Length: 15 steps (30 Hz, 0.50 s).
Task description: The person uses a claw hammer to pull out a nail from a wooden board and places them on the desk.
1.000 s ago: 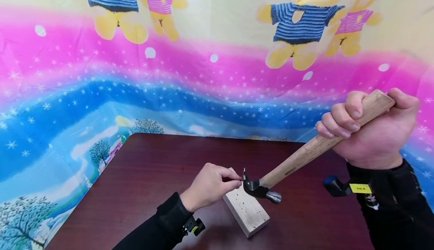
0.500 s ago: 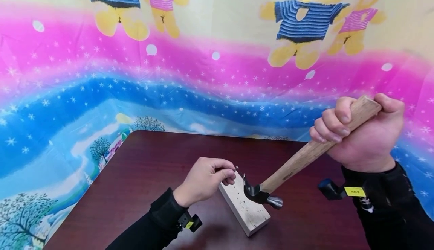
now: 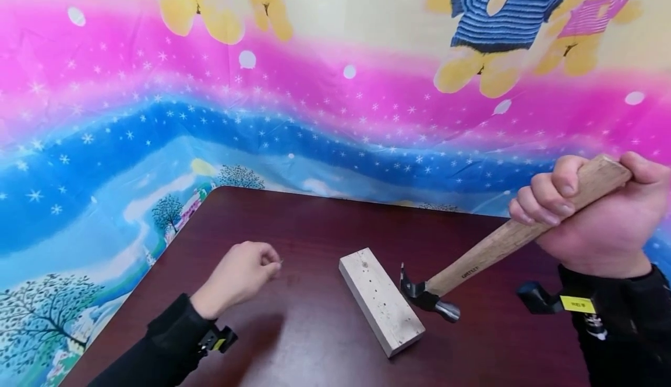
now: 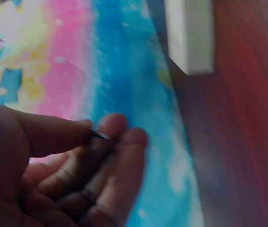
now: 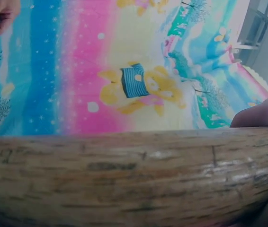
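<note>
My right hand [image 3: 592,218] grips the wooden handle of a claw hammer [image 3: 472,259] near its end, head hanging low. The black head, claw pointing up, is just right of a pale wooden block [image 3: 380,299] with several small dark holes in its top. In the right wrist view the handle [image 5: 134,177] fills the lower part. My left hand [image 3: 241,273] is over the table, left of the block and apart from it. Between thumb and fingers it pinches a small, thin nail [image 4: 100,135], dark with a shiny end, mostly covered by the fingertips.
The dark red-brown table [image 3: 304,329] carries the block, which lies slantwise. Behind and to the left hangs a colourful curtain [image 3: 314,113] with bears and snowflakes, close to the table's far edge. Each wrist bears a small camera.
My left hand has drawn away from the block and the hammer's claw, moving left with the nail pinched. The block's far end now shows. The hammer stays gripped beside the block.
</note>
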Tool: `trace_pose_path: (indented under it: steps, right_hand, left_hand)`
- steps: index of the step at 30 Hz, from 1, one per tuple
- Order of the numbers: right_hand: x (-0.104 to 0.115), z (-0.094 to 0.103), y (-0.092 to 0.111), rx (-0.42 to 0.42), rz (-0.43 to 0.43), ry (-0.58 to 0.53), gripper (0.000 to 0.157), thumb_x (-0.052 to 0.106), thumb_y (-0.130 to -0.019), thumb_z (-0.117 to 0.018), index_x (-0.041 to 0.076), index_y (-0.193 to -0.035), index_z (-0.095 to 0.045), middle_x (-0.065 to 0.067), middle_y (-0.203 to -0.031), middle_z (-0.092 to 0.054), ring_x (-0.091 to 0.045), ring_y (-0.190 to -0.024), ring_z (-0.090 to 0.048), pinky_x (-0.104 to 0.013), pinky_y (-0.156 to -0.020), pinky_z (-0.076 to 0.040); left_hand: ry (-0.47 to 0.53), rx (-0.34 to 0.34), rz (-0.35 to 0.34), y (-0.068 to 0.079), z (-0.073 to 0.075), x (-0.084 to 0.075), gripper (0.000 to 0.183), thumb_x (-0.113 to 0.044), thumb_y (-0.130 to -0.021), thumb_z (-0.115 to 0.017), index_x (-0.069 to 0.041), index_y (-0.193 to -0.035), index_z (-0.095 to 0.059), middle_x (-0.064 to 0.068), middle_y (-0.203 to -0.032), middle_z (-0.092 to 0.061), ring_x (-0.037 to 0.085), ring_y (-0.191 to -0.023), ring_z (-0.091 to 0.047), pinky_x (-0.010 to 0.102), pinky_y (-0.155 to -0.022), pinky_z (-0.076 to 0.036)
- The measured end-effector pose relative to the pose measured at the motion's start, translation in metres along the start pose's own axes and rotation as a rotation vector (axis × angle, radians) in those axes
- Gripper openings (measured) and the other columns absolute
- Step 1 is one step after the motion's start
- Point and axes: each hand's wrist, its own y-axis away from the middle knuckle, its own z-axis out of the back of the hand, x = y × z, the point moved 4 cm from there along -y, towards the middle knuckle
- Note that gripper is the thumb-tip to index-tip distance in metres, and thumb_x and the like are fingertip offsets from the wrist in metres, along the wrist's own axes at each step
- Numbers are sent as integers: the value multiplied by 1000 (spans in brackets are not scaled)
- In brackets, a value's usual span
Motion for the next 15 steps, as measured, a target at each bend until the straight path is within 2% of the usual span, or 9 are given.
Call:
trace_pose_path:
  steps: [2, 4, 7, 11, 15]
  right_hand:
    - [2, 1, 2, -11, 12, -2, 63, 47, -91, -16, -8, -74, -42, -14, -62, -31, -29, -53, -31, -45, -60, -24]
    - [3, 3, 3, -17, 20, 0, 62, 46, -91, -16, -8, -74, -42, -14, -61, -31, -29, -53, -31, -46, -60, -24]
    - [3, 5, 4, -2, 8, 9, 64, 46, -91, -16, -9, -76, -45, -14, -63, -32, -30, -53, -30, -46, -62, -24]
    - [2, 8, 6, 11, 0, 16, 65, 45, -91, -16, -10, -79, -47, -14, -63, -32, -30, -53, -30, -46, -63, -24]
    - [2, 10, 8, 11, 8, 18, 64, 45, -92, -16, -10, -79, -46, -14, -63, -31, -29, -53, -30, -46, -62, -24]
  left_hand:
    - [-71, 12, 30, 6, 4, 17, 19, -9, -93, -62, -17, -76, -66, -11, -64, -55, 7, -57, -46, 31, -61, -41]
    - [-120, 49, 72, 14, 6, 34, 29, -7, -89, -59, -17, -62, -55, -10, -56, -40, 8, -52, -31, 29, -56, -31]
    - [-172, 127, 156, 29, 5, 60, 38, -6, -86, -58, -17, -55, -39, -5, -55, -25, 13, -53, -18, 30, -54, -22]
    - [-236, 215, 256, 44, 3, 88, 34, -11, -86, -63, -14, -57, -45, -2, -57, -32, 15, -52, -29, 32, -55, -29]
    - [-272, 246, 285, 50, 1, 105, 27, -9, -79, -63, -13, -57, -48, -1, -58, -38, 16, -53, -34, 33, -56, -33]
